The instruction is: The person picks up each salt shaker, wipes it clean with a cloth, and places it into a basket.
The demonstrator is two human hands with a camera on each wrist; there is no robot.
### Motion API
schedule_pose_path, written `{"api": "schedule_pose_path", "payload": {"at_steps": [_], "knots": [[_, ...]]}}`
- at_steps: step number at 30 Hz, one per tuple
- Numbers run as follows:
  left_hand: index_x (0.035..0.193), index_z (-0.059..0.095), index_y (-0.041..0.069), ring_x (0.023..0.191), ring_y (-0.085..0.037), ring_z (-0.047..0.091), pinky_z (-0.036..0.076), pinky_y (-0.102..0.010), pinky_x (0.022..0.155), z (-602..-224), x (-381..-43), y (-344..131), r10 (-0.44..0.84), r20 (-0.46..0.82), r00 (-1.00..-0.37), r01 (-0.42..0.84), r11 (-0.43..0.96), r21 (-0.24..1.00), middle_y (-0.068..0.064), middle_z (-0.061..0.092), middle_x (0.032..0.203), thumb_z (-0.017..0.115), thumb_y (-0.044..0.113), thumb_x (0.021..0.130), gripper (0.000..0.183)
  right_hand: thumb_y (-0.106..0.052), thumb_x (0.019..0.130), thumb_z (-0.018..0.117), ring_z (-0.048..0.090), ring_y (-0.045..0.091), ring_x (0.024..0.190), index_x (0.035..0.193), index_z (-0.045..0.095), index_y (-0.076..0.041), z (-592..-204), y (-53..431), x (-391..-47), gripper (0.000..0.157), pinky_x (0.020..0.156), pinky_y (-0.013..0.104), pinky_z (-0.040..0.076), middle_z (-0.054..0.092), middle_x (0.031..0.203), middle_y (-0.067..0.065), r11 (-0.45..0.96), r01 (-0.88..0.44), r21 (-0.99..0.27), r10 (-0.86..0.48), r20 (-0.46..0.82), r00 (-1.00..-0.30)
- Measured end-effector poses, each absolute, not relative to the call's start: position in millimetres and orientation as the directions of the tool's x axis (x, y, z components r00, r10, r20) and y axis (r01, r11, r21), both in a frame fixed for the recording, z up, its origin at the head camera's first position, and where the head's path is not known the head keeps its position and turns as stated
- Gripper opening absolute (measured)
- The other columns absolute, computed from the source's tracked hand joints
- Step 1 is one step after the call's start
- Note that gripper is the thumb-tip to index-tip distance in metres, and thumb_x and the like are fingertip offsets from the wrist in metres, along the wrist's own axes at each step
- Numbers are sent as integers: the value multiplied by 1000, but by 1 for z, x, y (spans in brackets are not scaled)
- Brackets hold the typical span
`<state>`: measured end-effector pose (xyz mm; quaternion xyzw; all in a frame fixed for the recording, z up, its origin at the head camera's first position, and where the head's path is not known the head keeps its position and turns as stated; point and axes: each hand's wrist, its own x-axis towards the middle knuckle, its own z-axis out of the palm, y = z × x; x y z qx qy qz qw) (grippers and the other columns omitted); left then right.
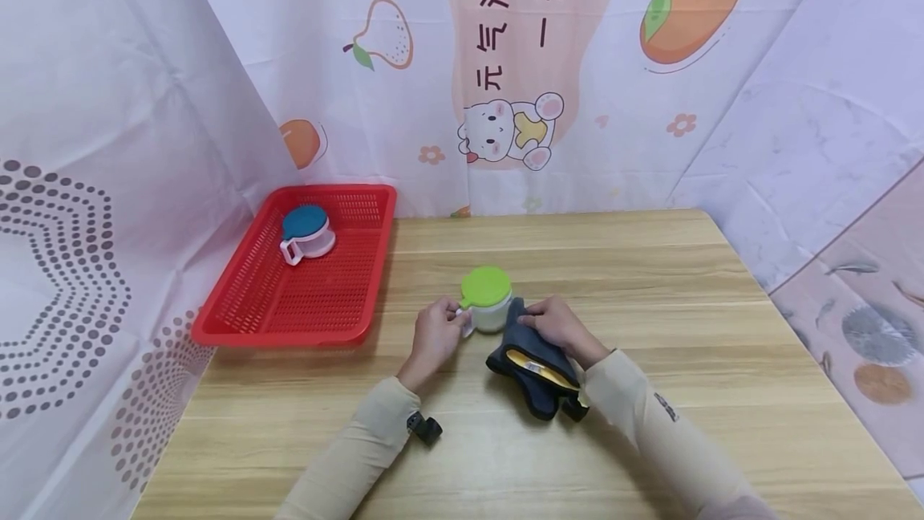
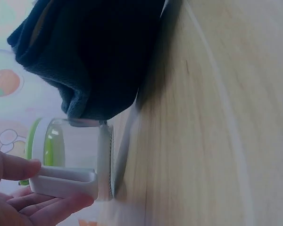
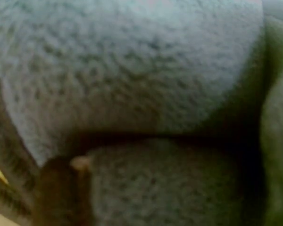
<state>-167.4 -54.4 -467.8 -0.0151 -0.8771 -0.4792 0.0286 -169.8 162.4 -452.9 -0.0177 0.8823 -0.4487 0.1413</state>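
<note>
A clear jar with a green lid (image 1: 486, 287) and a white handle (image 2: 66, 181) stands upright on the table. My left hand (image 1: 436, 335) pinches that handle between thumb and fingers. In my right hand (image 1: 559, 322) is a folded dark grey fuzzy cloth (image 1: 530, 351), gripped near its top edge and held against the jar's right side. A yellow lining and a small white tag show in a fold of the cloth. Its grey pile (image 3: 132, 84) fills the right wrist view, where the fingers are hidden. In the left wrist view the cloth overlaps the far side of the jar.
A red plastic basket (image 1: 371, 287) stands at the table's back left. Inside it sits a similar jar with a blue lid (image 1: 305, 221) and a pale pink handle. The wood-grain table (image 1: 650, 279) ends at a printed curtain (image 1: 404, 119) behind.
</note>
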Motion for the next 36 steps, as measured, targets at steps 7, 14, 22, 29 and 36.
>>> {"api": "schedule_pose_path", "payload": {"at_steps": [7,14,22,29,36], "knots": [[88,67,-1,81,-22,70,54,-32,70,-465,-168,-52,-45,35,-998,6,524,852,-15,75,88,71,15,88,16,-12,90,63,43,9,56,80,69,0,-453,149,-164,18,53,20,35,49,62,-3,579,45,-814,-202,-197,-960],[89,67,0,81,-23,70,54,-33,70,-460,-168,-49,-74,42,-996,-3,531,847,-15,75,88,71,16,88,16,-12,90,64,41,11,59,77,69,-2,-453,134,-158,17,56,22,33,46,61,-4,601,-17,-799,-224,-148,-963],[87,66,0,76,-20,69,51,-28,65,-458,-167,-47,-71,58,-996,13,522,853,-14,75,84,71,15,87,15,-9,89,65,41,8,57,68,63,-3,-459,122,-156,22,56,20,33,42,57,-7,599,-143,-788,-305,-59,-950],[86,66,1,71,-18,67,49,-28,62,-460,-167,-47,-69,69,-995,21,542,840,-13,75,82,71,14,87,14,-10,88,64,47,9,62,78,69,-1,-450,118,-152,15,58,23,38,56,65,-2,588,-185,-787,-288,10,-958],[84,66,0,72,-20,69,50,-28,63,-461,-166,-48,-52,94,-994,50,548,835,-14,75,81,71,14,87,15,-12,90,65,60,15,82,107,74,-3,-443,115,-153,21,74,29,48,73,102,13,654,-145,-743,-232,-14,-973]]}}
